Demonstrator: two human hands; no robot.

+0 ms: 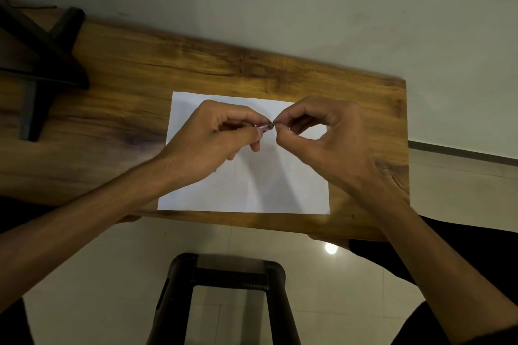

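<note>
A white sheet of paper [280,190] lies flat on the wooden table [117,109]. Above it, my left hand [215,137] grips a small purple pen-like object [265,127], of which only the short right end shows past the fingers. My right hand [322,134] pinches the tip of that object between thumb and forefinger. The two hands meet over the upper middle of the sheet. The rest of the object is hidden inside my left fist.
A black stand or bracket [42,64] sits on the table at the far left. A black stool frame [227,283] stands on the tiled floor below the table's near edge. The table's right edge [406,148] is close to my right hand.
</note>
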